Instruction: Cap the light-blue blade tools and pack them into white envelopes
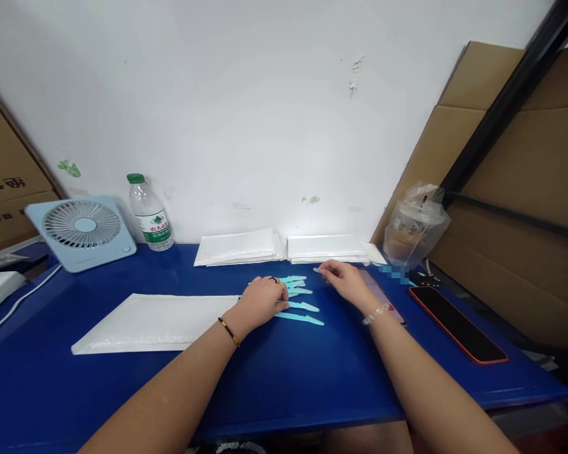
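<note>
Several turquoise, thin, knife-shaped pieces (305, 318) lie fanned out on the blue table (312, 384). My left hand (261, 301) rests over their left ends with its fingers bent down; what its fingertips hold, if anything, is hidden. Beyond the right ends of the pieces, my right hand (344, 282) pinches a small, pale translucent item (317, 270) between thumb and fingers. A white padded envelope (151, 321) lies flat to the left, its right end next to my left hand.
Two stacks of white envelopes (239, 246) (329, 246) lie along the wall. At the left are a blue fan (82, 230) and a water bottle (151, 217). At the right are a bagged drink cup (414, 230), a red-edged phone (457, 325) and another phone (383, 295).
</note>
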Demonstrator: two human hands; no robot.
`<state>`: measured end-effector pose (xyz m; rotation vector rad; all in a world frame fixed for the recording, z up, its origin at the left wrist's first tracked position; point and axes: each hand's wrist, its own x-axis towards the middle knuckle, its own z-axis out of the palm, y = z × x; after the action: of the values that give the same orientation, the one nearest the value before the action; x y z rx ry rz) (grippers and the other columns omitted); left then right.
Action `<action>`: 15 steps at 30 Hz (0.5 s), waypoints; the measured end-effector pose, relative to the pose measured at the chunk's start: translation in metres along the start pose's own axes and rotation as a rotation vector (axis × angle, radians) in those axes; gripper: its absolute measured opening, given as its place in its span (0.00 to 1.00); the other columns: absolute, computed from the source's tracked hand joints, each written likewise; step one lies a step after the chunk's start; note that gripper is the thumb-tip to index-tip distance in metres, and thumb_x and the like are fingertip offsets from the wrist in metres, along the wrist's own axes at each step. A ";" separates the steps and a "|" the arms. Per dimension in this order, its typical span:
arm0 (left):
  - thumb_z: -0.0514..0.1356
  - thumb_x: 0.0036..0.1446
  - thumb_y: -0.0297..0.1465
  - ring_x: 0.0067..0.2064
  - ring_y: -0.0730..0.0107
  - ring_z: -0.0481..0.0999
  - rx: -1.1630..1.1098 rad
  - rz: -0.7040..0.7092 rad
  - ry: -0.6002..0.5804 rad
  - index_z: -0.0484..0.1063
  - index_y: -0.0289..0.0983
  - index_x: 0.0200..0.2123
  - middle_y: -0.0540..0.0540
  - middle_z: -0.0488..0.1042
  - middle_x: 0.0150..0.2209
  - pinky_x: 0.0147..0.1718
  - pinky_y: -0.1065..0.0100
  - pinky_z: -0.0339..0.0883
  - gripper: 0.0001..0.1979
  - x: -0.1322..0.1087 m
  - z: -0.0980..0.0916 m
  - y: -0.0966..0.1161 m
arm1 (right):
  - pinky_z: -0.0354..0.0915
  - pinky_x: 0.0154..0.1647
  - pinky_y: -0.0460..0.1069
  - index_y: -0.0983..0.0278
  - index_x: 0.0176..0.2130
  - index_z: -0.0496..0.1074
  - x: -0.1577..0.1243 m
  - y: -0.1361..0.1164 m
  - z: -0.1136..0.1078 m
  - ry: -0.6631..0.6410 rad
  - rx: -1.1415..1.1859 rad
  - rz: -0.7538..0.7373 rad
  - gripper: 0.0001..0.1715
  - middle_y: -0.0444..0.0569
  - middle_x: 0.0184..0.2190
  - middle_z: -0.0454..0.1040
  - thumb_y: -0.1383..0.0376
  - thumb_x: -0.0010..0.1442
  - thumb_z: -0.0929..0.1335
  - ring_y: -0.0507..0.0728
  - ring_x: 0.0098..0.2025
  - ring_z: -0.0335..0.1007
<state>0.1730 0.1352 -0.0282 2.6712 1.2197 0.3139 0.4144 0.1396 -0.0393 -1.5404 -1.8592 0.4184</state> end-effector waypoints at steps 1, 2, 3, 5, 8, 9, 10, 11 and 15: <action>0.59 0.54 0.33 0.38 0.65 0.71 -0.016 0.003 0.012 0.73 0.39 0.30 0.49 0.75 0.33 0.36 0.67 0.58 0.05 0.000 0.000 -0.001 | 0.62 0.30 0.48 0.63 0.36 0.73 -0.001 0.000 -0.004 -0.006 0.092 0.018 0.13 0.46 0.28 0.74 0.60 0.58 0.63 0.54 0.28 0.68; 0.57 0.55 0.33 0.37 0.66 0.72 -0.038 0.006 0.025 0.73 0.39 0.30 0.49 0.75 0.33 0.35 0.68 0.58 0.06 0.000 -0.001 -0.003 | 0.63 0.30 0.48 0.63 0.37 0.73 -0.002 -0.001 -0.008 -0.011 0.179 0.032 0.14 0.47 0.29 0.74 0.58 0.58 0.63 0.54 0.28 0.68; 0.56 0.56 0.32 0.36 0.67 0.72 -0.060 0.002 0.039 0.72 0.39 0.30 0.50 0.75 0.32 0.34 0.69 0.58 0.06 0.000 -0.002 -0.004 | 0.64 0.31 0.48 0.63 0.39 0.73 -0.003 -0.002 -0.012 -0.016 0.263 0.041 0.15 0.47 0.29 0.74 0.57 0.57 0.64 0.54 0.28 0.68; 0.55 0.57 0.31 0.35 0.68 0.71 -0.081 -0.025 0.067 0.72 0.39 0.31 0.50 0.74 0.32 0.33 0.69 0.59 0.06 0.000 -0.004 -0.007 | 0.65 0.31 0.49 0.64 0.39 0.73 -0.005 -0.006 -0.015 -0.022 0.410 0.049 0.16 0.47 0.28 0.73 0.56 0.55 0.66 0.53 0.28 0.68; 0.58 0.54 0.33 0.40 0.66 0.71 -0.061 -0.037 0.129 0.72 0.41 0.37 0.50 0.73 0.37 0.37 0.67 0.59 0.07 -0.003 -0.008 -0.009 | 0.65 0.30 0.48 0.65 0.37 0.72 -0.007 -0.010 -0.015 -0.019 0.532 0.066 0.17 0.47 0.27 0.73 0.56 0.51 0.70 0.52 0.27 0.68; 0.60 0.53 0.36 0.42 0.65 0.70 -0.060 -0.008 0.134 0.71 0.42 0.39 0.49 0.73 0.40 0.39 0.67 0.59 0.10 -0.004 -0.008 -0.008 | 0.66 0.30 0.48 0.65 0.37 0.72 -0.007 -0.011 -0.015 -0.019 0.553 0.077 0.17 0.48 0.27 0.74 0.55 0.50 0.70 0.52 0.28 0.69; 0.62 0.51 0.38 0.44 0.64 0.70 -0.061 0.034 0.123 0.71 0.43 0.41 0.49 0.72 0.42 0.40 0.66 0.59 0.13 -0.006 -0.008 -0.006 | 0.66 0.31 0.48 0.65 0.37 0.72 -0.007 -0.011 -0.015 -0.022 0.570 0.086 0.18 0.48 0.28 0.74 0.55 0.50 0.71 0.53 0.28 0.69; 0.63 0.49 0.40 0.45 0.63 0.69 -0.059 0.081 0.096 0.71 0.44 0.41 0.49 0.71 0.43 0.41 0.66 0.59 0.15 -0.007 -0.008 -0.003 | 0.66 0.32 0.49 0.65 0.38 0.72 -0.007 -0.011 -0.014 -0.029 0.583 0.092 0.19 0.48 0.28 0.74 0.55 0.49 0.71 0.53 0.29 0.70; 0.63 0.51 0.38 0.43 0.64 0.70 -0.035 0.181 -0.043 0.73 0.42 0.34 0.50 0.73 0.37 0.41 0.66 0.59 0.08 -0.010 -0.002 0.006 | 0.66 0.31 0.49 0.66 0.35 0.72 -0.007 -0.011 -0.017 -0.061 0.593 0.104 0.18 0.49 0.27 0.74 0.54 0.51 0.70 0.53 0.29 0.70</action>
<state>0.1709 0.1239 -0.0253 2.7480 0.9530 0.2988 0.4184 0.1275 -0.0227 -1.2213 -1.5083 0.9743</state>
